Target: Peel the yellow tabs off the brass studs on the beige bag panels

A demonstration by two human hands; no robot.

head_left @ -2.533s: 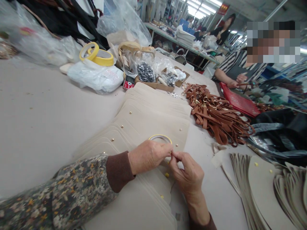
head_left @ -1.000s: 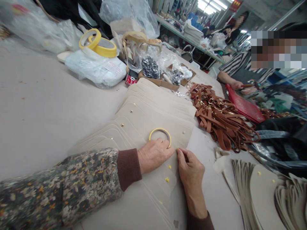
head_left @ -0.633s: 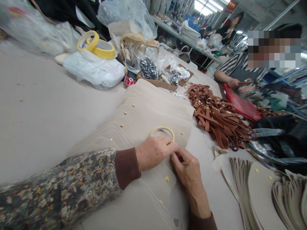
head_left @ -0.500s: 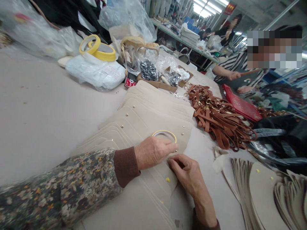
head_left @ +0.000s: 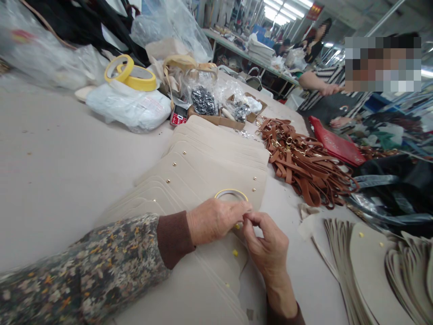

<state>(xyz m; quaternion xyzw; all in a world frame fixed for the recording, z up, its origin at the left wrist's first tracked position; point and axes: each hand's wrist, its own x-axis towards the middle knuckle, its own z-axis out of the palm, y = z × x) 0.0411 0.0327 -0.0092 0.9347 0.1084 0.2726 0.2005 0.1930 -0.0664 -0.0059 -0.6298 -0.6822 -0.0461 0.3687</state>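
Observation:
My left hand (head_left: 218, 219) is closed on a thin roll of yellow tape (head_left: 233, 193), whose ring stands up above the fingers. The fingertips of my right hand (head_left: 267, 239) are pinched together and meet those of my left hand. What lies between them is too small to make out. Both hands are over fanned-out beige panels (head_left: 216, 158) that overlap on the table. Small gold studs (head_left: 174, 164) show on the upper panels. Bits of yellow tape (head_left: 235, 253) stick to the panels near my right hand.
Brown straps with gold clasps (head_left: 294, 155) lie in a heap at the right. More beige panels (head_left: 375, 271) are stacked at lower right. Two yellow tape rolls (head_left: 140, 77) rest on a white plastic-wrapped packet (head_left: 128, 104). Across the table sits a co-worker in a striped top (head_left: 355, 104).
My right hand has risen from the panel's edge to my left fingertips, its fingers still pinched. My left hand keeps the tape roll in nearly the same place. The view has shifted slightly.

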